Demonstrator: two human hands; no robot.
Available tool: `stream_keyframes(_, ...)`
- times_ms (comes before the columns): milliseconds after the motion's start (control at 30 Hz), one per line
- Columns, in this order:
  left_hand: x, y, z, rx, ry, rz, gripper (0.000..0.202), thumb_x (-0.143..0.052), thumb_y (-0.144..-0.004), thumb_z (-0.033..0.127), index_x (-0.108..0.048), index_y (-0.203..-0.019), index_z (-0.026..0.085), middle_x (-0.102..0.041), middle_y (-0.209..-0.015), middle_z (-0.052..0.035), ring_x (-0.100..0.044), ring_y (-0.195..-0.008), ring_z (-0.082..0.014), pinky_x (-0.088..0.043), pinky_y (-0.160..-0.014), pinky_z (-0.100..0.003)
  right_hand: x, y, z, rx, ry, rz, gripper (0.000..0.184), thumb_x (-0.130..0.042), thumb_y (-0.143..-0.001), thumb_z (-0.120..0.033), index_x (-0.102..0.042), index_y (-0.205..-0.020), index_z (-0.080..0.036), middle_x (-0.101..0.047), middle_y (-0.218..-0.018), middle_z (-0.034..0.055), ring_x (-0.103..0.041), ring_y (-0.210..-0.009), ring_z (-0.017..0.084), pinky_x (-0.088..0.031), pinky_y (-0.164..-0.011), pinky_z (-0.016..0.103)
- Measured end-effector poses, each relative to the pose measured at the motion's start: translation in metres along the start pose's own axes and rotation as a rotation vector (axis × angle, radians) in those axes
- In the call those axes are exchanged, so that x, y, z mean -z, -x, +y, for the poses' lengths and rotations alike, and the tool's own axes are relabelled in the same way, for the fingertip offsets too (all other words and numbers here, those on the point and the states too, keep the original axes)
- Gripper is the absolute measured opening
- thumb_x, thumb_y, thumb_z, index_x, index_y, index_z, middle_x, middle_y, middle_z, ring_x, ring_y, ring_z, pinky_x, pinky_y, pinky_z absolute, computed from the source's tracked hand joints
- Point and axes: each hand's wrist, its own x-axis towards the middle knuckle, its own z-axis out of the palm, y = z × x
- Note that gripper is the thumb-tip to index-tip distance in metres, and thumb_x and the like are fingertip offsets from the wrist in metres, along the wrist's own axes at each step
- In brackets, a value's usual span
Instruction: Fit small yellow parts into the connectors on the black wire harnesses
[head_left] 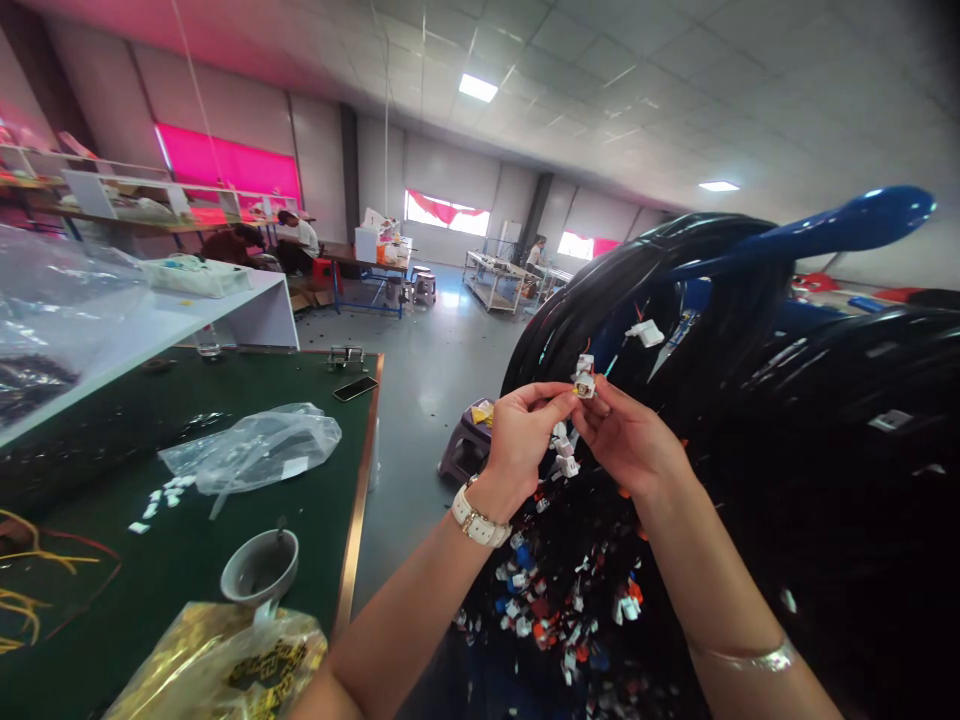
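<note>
A small white plastic connector sits at the fingertips of both hands, in front of a hanging bundle of black cables. My right hand pinches it from the right. On its left side, the thumb and forefinger of my left hand are pressed together on a tiny yellow piece that touches the connector's face. Fingers hide most of that piece. More white connectors dangle from the bundle just below my hands, and another white connector hangs above right.
The green-topped table at left bears a clear plastic bag, a phone, a grey bowl and a bag of yellow pieces. A stool stands behind my left hand. A blue hook-like arm extends above the cables.
</note>
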Motion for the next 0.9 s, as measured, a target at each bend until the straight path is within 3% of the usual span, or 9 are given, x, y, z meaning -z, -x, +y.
stream_keyframes(200, 0.001, -0.005, -0.006, -0.055, -0.031, 0.016, 0.013, -0.078, -0.064, 0.019, -0.074, -0.075, 0.013, -0.067, -0.067, -0.0016, -0.05, -0.057, -0.0065, -0.038, -0.055, -0.02, 0.0, 0.001, 0.001, 0.02, 0.012, 0.044, 0.011, -0.078, -0.071, -0.018, -0.07, -0.076, -0.021, -0.072, -0.069, -0.0047, -0.067, -0.063, 0.007, -0.056, -0.061, 0.014)
stream_keyframes(400, 0.0, -0.007, -0.01, -0.075, -0.054, 0.042, 0.014, -0.077, -0.063, 0.021, -0.073, -0.075, 0.014, -0.066, -0.067, -0.0016, -0.053, -0.059, -0.0076, -0.04, -0.059, -0.021, 0.0, 0.001, 0.004, 0.06, 0.013, 0.042, 0.018, -0.083, -0.064, -0.019, -0.07, -0.077, -0.02, -0.073, -0.073, -0.0034, -0.068, -0.067, 0.009, -0.056, -0.066, 0.015)
stream_keyframes(733, 0.0, -0.009, -0.013, -0.123, -0.083, 0.052, 0.019, -0.078, -0.064, 0.022, -0.065, -0.077, 0.015, -0.056, -0.059, 0.0035, -0.046, -0.054, -0.007, -0.033, -0.054, -0.021, 0.0, 0.002, 0.006, 0.087, 0.023, 0.024, 0.021, -0.084, -0.061, -0.021, -0.069, -0.077, -0.02, -0.07, -0.069, -0.0042, -0.066, -0.063, 0.008, -0.055, -0.064, 0.018)
stream_keyframes(900, 0.003, -0.01, -0.012, -0.25, -0.332, 0.011, 0.019, -0.074, -0.072, 0.027, -0.07, -0.087, 0.016, -0.045, -0.053, 0.0074, -0.036, -0.049, -0.007, -0.027, -0.05, -0.022, 0.004, 0.002, 0.003, 0.083, 0.045, -0.01, 0.02, -0.083, -0.062, -0.023, -0.069, -0.077, -0.02, -0.067, -0.065, -0.0054, -0.065, -0.063, 0.008, -0.055, -0.066, 0.018)
